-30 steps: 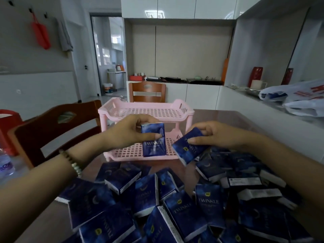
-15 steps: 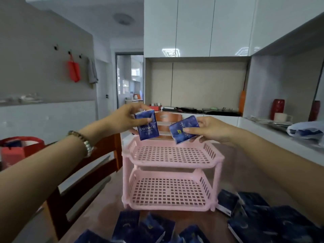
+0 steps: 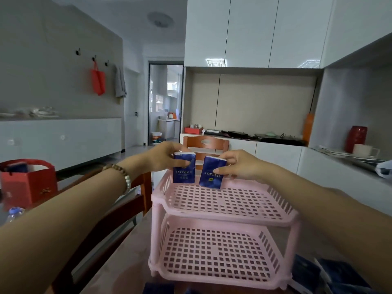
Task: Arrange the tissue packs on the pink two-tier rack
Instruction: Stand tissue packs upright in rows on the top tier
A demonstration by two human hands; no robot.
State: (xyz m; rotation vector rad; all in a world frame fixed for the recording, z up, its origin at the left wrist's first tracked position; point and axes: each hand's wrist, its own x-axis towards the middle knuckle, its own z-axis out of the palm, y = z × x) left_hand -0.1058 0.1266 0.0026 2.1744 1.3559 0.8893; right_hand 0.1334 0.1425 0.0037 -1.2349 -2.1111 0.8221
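The pink two-tier rack [image 3: 224, 211] stands on the table in front of me, and both of its slotted shelves hold nothing. My left hand [image 3: 163, 158] pinches a dark blue tissue pack [image 3: 184, 168] upright at the far left of the top tier. My right hand [image 3: 239, 164] holds a second blue tissue pack [image 3: 211, 172], upside down and slightly tilted, just to the right of the first. Both packs reach down to the top shelf near its back rim. More blue packs [image 3: 339, 276] lie on the table at the lower right.
A wooden chair [image 3: 118, 219] stands left of the rack and another chair [image 3: 205, 145] behind it. A red gift bag [image 3: 27, 181] and a water bottle [image 3: 13, 213] sit at the far left. A counter with a red vase [image 3: 357, 137] and a mug [image 3: 363, 150] runs along the right.
Both hands have brought their packs down from above the rack to the back of the top tier. The view has tilted up, so most loose packs have left the frame.
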